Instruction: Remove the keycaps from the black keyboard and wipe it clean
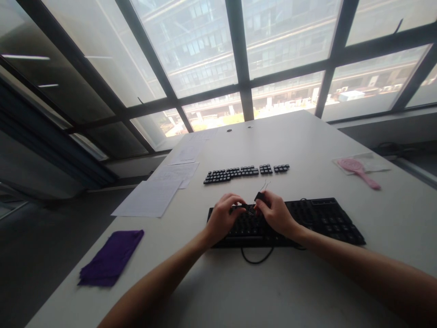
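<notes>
A black keyboard (321,218) lies on the white table, its left part stripped to bare switch sockets or partly hidden under my hands. Over it, my right hand (275,214) pinches a keycap puller (260,196), a small black block with thin wires poking up from it. Close beside it, my left hand (227,214) has thumb and fingertips pressed together on a small black piece, likely a keycap (244,206). Both hands nearly meet above the keyboard's middle-left. Behind them, loose black keycaps (232,173) stand in neat rows and groups.
A black cable (257,263) loops out in front of the keyboard. Paper sheets (148,198) lie along the left edge, with a folded purple cloth (111,257) nearer me. At right, a pink hairbrush (358,172) rests on a clear plastic bag. Large windows rise behind the table.
</notes>
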`<state>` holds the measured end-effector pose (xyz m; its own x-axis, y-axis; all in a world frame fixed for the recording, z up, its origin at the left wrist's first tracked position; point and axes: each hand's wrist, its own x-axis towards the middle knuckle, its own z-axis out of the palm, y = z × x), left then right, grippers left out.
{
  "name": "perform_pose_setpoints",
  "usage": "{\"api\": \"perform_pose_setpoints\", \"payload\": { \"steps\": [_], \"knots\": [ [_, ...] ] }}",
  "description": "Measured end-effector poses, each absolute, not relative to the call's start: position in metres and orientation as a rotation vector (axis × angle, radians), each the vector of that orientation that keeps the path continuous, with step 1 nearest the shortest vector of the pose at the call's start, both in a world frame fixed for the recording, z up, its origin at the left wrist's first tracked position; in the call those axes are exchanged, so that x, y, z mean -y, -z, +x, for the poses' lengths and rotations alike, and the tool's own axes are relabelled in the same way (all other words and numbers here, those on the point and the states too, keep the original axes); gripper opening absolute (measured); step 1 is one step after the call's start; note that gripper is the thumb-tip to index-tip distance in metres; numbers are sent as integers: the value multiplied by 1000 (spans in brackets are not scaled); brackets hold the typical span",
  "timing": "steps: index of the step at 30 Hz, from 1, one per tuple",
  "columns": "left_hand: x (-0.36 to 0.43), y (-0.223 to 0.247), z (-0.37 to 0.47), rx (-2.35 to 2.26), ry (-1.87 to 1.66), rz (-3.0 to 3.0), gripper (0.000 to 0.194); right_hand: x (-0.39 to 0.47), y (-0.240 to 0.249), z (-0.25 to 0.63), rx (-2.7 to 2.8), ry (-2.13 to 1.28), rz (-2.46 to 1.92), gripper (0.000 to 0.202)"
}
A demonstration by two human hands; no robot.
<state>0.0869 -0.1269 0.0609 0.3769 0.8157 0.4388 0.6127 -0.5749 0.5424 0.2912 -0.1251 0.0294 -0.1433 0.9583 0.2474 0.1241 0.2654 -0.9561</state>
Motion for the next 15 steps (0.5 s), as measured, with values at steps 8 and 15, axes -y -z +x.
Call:
{"api": "perform_pose_setpoints", "payload": {
  "steps": [8,15],
  "knots": [
    [27,-32,41,-1437,-973,2500,4,125,-28,289,1540,-1065,-1032,10],
    [-6,-15,43,-1456,-932,2622,2,125,-29,289,1550,-1086,-1026,11]
  ]
}}
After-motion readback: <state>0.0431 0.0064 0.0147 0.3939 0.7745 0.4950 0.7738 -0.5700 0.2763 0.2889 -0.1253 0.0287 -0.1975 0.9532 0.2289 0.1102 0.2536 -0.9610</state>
